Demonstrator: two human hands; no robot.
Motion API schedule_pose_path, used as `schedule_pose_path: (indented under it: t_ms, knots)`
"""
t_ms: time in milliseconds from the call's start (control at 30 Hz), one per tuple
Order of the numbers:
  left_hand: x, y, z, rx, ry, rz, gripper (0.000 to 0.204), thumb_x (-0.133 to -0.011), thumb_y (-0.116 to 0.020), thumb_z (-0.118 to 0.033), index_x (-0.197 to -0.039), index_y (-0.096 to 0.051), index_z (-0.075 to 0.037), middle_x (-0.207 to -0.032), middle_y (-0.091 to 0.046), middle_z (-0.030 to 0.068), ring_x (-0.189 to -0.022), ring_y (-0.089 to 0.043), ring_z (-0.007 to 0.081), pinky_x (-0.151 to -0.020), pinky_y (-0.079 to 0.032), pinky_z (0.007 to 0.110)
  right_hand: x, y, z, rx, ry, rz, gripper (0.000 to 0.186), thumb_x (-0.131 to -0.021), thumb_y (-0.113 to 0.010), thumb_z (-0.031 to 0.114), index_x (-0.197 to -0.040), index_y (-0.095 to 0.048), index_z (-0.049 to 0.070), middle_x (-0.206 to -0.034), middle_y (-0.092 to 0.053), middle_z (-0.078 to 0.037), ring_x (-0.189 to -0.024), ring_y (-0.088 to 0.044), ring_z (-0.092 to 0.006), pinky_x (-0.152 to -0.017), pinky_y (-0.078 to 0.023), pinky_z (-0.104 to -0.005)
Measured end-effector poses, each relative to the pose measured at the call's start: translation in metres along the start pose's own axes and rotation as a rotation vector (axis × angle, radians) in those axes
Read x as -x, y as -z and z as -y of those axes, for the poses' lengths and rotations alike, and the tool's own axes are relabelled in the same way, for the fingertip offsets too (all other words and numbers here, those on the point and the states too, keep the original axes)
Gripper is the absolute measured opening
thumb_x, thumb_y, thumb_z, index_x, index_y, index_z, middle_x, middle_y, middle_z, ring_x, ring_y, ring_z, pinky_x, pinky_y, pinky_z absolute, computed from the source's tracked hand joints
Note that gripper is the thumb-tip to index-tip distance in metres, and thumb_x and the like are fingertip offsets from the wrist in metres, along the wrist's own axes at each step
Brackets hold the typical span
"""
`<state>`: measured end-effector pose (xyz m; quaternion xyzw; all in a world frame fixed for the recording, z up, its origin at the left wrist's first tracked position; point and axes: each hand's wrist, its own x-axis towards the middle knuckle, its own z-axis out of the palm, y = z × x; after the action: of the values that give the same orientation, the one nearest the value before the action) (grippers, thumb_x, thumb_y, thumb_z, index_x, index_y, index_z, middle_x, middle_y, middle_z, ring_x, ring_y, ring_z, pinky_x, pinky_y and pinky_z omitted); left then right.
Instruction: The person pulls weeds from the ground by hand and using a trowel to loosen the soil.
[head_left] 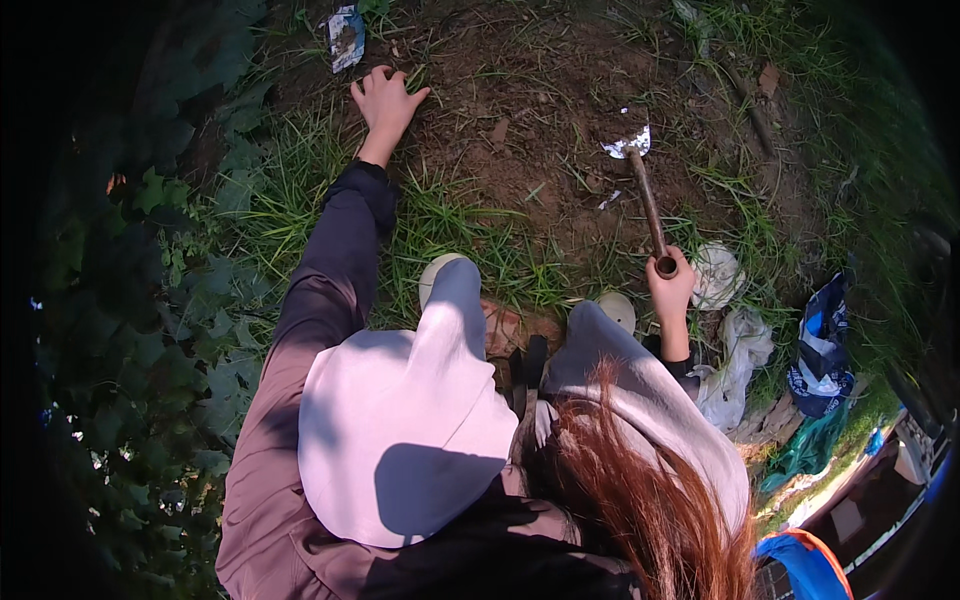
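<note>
My left hand [387, 108] reaches far forward to the edge of the bare soil, palm down. Its fingers are apart and slightly bent, the thumb stretched out to the right, with grass blades around the fingertips. Just beyond it lies a crumpled blue-and-white wrapper [345, 40], dirty in the middle. In my right hand [670, 285], near my right knee, is the brown tubular handle of a small hand hoe [648, 205]. The handle's hollow end points at me, and its bright metal blade rests on or just above the brown soil [520, 130].
Green grass [450, 225] rings the soil, and dark leafy plants [190, 290] crowd the left side. Right of my right hand lie a crumpled white wad [717, 275], a white plastic bag [738, 365] and a dark blue-and-white bag [822, 350]. A reddish brick [505, 328] sits between my feet.
</note>
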<state>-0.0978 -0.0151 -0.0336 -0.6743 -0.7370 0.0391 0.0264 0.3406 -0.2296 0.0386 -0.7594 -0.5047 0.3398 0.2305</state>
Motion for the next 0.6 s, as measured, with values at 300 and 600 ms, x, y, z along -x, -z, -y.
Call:
schedule_pose_path:
  t_ms: [300,600]
  knots:
    - [0.007,0.004,0.005,0.001,0.007,0.033,0.036,-0.072,-0.071,-0.031,-0.101,-0.065,-0.011,-0.113,-0.049,0.0075,-0.109,-0.045,0.0256,-0.103,-0.023,0.05,0.0,-0.002,-0.007,-0.014,-0.006,-0.006,0.021,-0.073,-0.065,0.011,-0.089,-0.059,-0.002,-0.063,-0.059,-0.007,-0.056,-0.054,-0.0086,-0.056,-0.044,-0.0226]
    - [0.012,-0.001,0.009,0.071,0.051,0.001,0.043,-0.074,-0.068,-0.044,-0.1,-0.065,-0.011,-0.112,-0.048,0.0077,-0.108,-0.043,0.0267,-0.101,-0.022,0.048,0.0,-0.002,-0.005,-0.022,0.003,-0.003,0.02,-0.073,-0.065,0.01,-0.088,-0.059,-0.001,-0.063,-0.057,-0.006,-0.057,-0.052,-0.0073,-0.057,-0.043,-0.0221]
